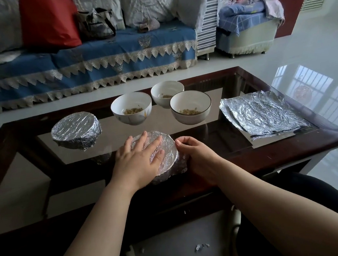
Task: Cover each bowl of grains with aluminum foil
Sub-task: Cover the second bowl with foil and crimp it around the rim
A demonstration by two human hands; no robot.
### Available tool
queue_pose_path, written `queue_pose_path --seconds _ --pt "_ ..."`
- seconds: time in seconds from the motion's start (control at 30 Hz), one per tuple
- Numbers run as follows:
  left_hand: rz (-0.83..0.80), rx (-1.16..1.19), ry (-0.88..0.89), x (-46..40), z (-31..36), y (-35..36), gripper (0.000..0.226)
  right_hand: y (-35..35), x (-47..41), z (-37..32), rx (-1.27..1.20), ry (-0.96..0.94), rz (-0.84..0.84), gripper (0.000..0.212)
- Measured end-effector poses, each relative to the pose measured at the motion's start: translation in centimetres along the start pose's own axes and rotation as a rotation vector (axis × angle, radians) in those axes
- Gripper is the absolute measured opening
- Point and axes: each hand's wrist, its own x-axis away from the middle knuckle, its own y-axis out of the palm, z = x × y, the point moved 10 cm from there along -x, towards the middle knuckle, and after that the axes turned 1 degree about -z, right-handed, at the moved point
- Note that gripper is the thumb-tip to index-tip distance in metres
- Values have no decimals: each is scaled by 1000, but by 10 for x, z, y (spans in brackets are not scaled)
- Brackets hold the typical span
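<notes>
Head view: the left hand (140, 159) lies flat, fingers straight and slightly spread, on the foil top of the near bowl (168, 155) at the table's (291, 152) front edge, while the right hand (195, 153), fingers curled, presses foil against the bowl's side. Three open bowls (131, 107) of grains and the spare foil (264, 113) wait behind. Hard pressing could tear the foil or push the bowl off the edge.

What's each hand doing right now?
Left hand: open, flat on the foil-covered bowl.
Right hand: fingers curled, pressing foil against that bowl's side.
</notes>
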Motion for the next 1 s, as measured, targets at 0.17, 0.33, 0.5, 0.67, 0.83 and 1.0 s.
queue_pose_path --seconds 0.17,0.33,0.5,0.67,0.83,1.0 --pt "-11 3 -5 0 -1 1 52 0 1 2 -27 -19 -7 7" --pt "-6 8 -6 0 0 0 51 3 3 3 -18 16 -66 17" --pt "-5 1 -8 0 0 0 51 3 3 6 21 35 -82 26" --pt "-1 0 -25 1 0 0 52 -1 3 11 -24 34 15 24" --pt "16 -5 -31 0 0 0 52 -12 1 16 26 8 164 24" --pt "19 -1 -30 1 0 -1 52 -19 -3 17 166 10 263 30"
